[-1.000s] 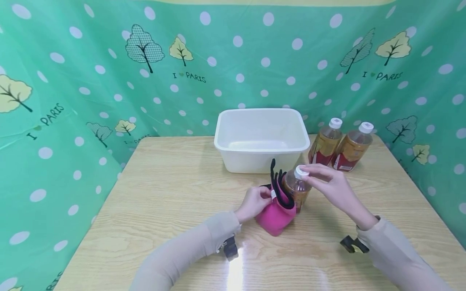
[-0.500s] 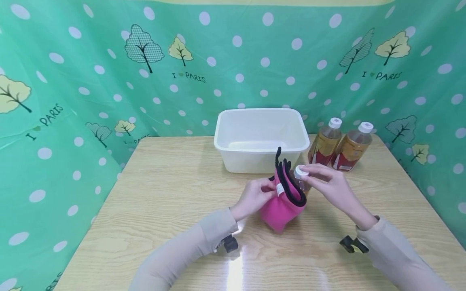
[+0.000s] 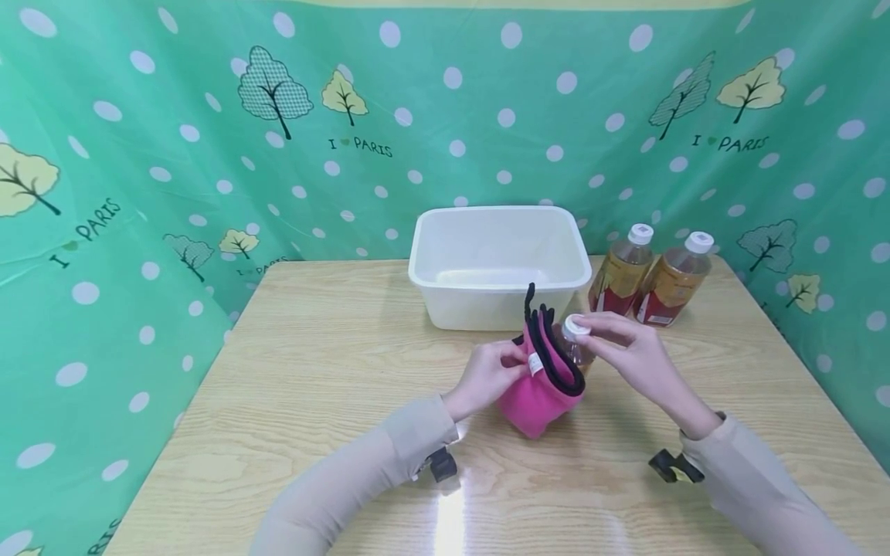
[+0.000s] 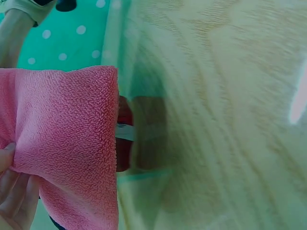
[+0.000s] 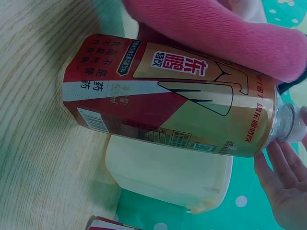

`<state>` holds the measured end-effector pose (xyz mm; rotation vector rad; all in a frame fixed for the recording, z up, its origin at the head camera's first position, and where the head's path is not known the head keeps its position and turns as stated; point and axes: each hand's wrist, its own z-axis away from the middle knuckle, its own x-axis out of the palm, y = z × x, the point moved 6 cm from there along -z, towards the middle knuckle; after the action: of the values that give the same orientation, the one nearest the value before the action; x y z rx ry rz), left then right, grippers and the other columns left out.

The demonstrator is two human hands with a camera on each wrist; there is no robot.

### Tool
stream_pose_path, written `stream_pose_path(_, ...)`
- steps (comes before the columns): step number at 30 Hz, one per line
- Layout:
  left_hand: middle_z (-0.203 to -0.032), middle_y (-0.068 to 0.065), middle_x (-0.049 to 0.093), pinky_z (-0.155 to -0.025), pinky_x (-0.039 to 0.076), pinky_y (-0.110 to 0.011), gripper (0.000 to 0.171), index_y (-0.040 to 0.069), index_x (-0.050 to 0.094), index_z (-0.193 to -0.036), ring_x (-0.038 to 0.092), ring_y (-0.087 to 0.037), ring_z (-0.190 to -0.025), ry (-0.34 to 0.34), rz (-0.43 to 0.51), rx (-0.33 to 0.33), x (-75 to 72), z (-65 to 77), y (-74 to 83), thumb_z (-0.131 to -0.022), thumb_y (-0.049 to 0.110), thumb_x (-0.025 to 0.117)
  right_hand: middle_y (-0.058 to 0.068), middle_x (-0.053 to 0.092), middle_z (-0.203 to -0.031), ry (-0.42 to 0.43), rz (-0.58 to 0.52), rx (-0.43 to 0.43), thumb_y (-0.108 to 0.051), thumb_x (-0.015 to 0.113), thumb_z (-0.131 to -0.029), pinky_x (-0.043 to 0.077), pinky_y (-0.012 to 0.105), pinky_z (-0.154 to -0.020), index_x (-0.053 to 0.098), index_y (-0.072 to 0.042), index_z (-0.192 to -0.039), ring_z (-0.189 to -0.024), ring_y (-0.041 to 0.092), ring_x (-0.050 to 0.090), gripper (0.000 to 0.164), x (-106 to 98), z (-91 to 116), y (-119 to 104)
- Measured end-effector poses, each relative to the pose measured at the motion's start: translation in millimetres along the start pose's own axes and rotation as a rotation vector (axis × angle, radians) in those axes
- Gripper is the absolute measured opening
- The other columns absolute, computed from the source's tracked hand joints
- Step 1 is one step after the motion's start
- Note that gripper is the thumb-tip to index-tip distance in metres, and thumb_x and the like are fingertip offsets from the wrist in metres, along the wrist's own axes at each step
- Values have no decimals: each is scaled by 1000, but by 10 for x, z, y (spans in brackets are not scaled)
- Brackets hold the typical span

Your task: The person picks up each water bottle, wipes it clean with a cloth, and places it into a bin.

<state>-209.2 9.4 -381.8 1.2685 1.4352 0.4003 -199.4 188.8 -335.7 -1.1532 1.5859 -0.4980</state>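
Note:
In the head view, my left hand (image 3: pixel 487 376) pinches a pink towelling cloth (image 3: pixel 531 405) with black trim, a black loop and a white tag. The cloth hangs in folds against the near left side of a drink bottle (image 3: pixel 580 355). My right hand (image 3: pixel 629 351) holds that bottle by its white cap (image 3: pixel 575 327), thumb and fingers on either side. The right wrist view shows the bottle's red and gold label (image 5: pixel 158 96) with the cloth along one side. In the left wrist view the plush cloth (image 4: pixel 67 129) hides most of the bottle.
A white plastic tub (image 3: pixel 501 305) stands at the back, just behind the bottle and cloth. To its right are two similar capped bottles, one (image 3: pixel 622 270) beside the other (image 3: pixel 674 279). A green dotted curtain (image 3: pixel 452 116) hangs behind the wooden table (image 3: pixel 334 332).
My left hand has shifted slightly right and up, drawing the cloth further across the bottle's front. The right hand has stayed on the cap. Over the last half second little differs.

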Motion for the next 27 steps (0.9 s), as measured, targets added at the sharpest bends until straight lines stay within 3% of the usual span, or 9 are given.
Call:
stream_pose_path(19,-79,-11,67,-69,47,-15,6,-3,65,-76,62,-17,-76,-29,-11,-123,187,42,-374,-71,-5,66,6,60,-110,4,8,15,-14,62,-82,44,12,-80,63,-8,-108,-100,-2,51,27,-3,4,7)
stream_pose_path(27,-81,-10,67,-71,47,-16,7,-2,66,-78,62,-17,-78,-35,8,-134,167,66,-405,-71,-3,66,5,60,-110,-4,1,13,-14,62,-82,44,12,-80,63,-6,-108,-99,-2,51,27,-3,3,-3)
